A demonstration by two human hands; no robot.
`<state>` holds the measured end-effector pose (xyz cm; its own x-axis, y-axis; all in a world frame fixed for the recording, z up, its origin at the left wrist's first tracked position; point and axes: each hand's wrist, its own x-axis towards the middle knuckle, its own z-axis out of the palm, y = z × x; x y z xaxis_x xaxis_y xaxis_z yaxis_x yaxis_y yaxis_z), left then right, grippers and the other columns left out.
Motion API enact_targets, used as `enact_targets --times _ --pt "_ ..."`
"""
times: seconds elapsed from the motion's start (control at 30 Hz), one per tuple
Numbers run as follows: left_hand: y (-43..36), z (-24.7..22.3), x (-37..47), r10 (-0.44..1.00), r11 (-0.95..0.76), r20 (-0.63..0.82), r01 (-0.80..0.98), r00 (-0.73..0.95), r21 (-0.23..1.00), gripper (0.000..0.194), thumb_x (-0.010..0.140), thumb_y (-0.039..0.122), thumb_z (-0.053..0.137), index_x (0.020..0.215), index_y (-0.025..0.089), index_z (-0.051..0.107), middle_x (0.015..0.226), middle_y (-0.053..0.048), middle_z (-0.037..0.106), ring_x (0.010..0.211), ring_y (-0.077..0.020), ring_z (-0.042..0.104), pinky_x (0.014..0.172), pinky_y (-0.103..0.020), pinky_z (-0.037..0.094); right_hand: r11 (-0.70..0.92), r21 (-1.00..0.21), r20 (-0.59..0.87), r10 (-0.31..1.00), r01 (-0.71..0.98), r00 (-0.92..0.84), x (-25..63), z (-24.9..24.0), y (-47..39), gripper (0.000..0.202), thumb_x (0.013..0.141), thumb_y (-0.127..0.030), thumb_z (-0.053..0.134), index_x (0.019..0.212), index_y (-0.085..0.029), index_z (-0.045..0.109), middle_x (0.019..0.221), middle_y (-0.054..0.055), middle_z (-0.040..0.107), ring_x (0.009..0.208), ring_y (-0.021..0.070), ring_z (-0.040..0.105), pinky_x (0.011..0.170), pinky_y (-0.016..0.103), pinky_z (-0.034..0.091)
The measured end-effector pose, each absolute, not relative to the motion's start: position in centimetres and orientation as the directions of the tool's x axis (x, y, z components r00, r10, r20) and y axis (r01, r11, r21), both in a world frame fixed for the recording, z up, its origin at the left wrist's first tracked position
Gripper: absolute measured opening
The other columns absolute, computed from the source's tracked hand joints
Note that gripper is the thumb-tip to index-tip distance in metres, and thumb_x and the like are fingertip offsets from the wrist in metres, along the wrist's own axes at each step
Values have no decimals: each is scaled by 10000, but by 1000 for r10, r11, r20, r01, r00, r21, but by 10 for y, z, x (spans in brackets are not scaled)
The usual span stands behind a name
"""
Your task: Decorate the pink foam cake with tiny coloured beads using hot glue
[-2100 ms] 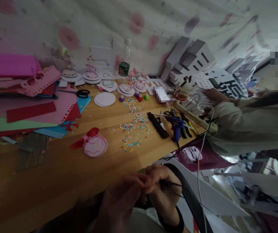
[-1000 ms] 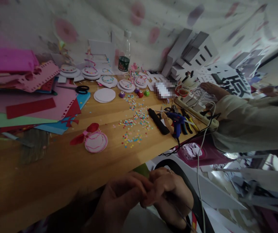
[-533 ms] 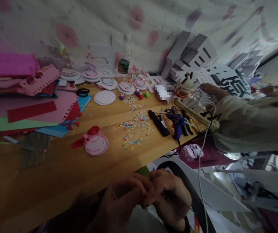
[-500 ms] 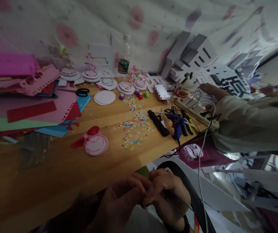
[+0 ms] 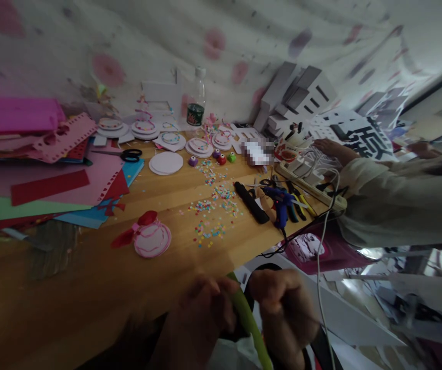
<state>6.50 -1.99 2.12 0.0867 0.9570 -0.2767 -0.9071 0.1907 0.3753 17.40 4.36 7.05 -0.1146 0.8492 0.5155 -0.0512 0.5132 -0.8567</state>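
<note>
Two hands, ours, bottom centre of the frame. Left hand point(image 5: 201, 313): fingers bent, blurred and dim; how far it is closed, and on what, we cannot tell. Right hand point(image 5: 286, 308): curled nearly into a fist, thin dark strand point(image 5: 310, 315) running out toward lower right. One green strip point(image 5: 250, 324), between our hands, its upper end beside our left fingers; whether we grip it, we cannot tell.

Left of centre, on the wooden table point(image 5: 182, 272): one pink-trimmed disc point(image 5: 152, 239), red petal shapes point(image 5: 147, 218) at its upper left. Centre: scattered confetti dots point(image 5: 209, 231). Right of centre: one blue glue gun point(image 5: 280, 208), beside a black pouch point(image 5: 251, 202). Upper left: black-handled scissors point(image 5: 130, 154), coloured paper sheets point(image 5: 51, 187). Upper centre: one bottle point(image 5: 196, 105), green-labelled, upright. Right edge: another person's sleeve point(image 5: 394, 205).
</note>
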Motion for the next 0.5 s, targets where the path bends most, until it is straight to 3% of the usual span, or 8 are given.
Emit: enact_targets --times 0.1,0.2,0.33,0.5 --pt "-14 13 49 976 61 -216 -955 -4 292 194 747 438 812 766 272 714 855 24 731 585 -97 593 555 -227 465 508 -855 499 860 -102 107 201 69 72 208 930 -341 680 796 -239 560 530 -106 332 377 75 285 383 187 282" --pt "-4 -7 32 989 16 -146 -960 -26 281 249 679 281 861 619 219 627 673 30 687 529 -103 596 511 -213 452 506 -862 489 841 -18 229 231 67 100 243 859 -366 755 802 -216 572 525 -113 340 388 64 272 386 181 251" --pt "6 -33 20 978 112 -202 -934 44 340 347 632 230 891 580 192 550 617 37 657 520 -100 604 531 -216 468 448 -891 450 855 70 258 256 60 116 282 854 -417 747 817 -211 558 520 -115 338 411 69 287 403 182 235" --pt "7 -35 14 962 128 -269 -953 52 274 288 702 210 849 649 205 566 638 55 632 547 -87 600 562 -208 491 341 -890 421 870 305 257 270 50 119 363 907 -515 653 759 -216 511 560 -88 381 458 86 324 431 214 256"
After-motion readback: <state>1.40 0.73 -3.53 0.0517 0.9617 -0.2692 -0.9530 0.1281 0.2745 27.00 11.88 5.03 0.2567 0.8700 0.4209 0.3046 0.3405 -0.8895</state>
